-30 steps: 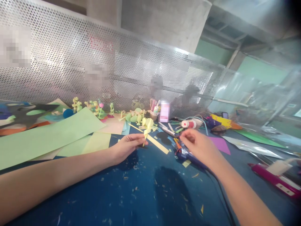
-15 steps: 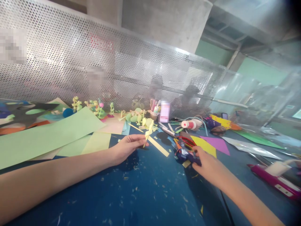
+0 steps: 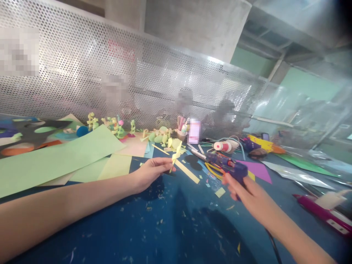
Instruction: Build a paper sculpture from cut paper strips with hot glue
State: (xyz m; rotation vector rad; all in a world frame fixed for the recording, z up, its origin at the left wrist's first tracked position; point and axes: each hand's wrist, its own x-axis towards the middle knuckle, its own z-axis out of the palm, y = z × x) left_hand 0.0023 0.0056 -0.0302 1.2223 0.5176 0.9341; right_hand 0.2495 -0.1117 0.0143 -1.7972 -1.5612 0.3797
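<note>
My left hand point(image 3: 154, 172) pinches a small twisted piece of pale yellow paper point(image 3: 176, 156) between thumb and fingers, above the blue table point(image 3: 165, 227). To its right, my right hand point(image 3: 246, 190) is wrapped round the handle of a dark blue glue gun point(image 3: 229, 165), lifted off the table with its nozzle toward the left. A black cord point(image 3: 272, 244) runs below that hand. A flat pale yellow paper strip point(image 3: 188, 172) lies just past my left fingertips. Orange-yellow handled scissors point(image 3: 213, 170) lie partly hidden behind the glue gun.
Large light green paper sheets point(image 3: 63, 157) cover the left side. Paper leaves point(image 3: 163, 137) and small paper plants point(image 3: 119, 128) stand along a perforated metal screen point(image 3: 165, 80). A white bottle with a red label point(image 3: 226, 146) lies behind the glue gun. A magenta power strip point(image 3: 324, 212) sits far right.
My right hand has raised the glue gun from the table and turned its nozzle to the left. The left hand stays nearly still with the yellow paper piece.
</note>
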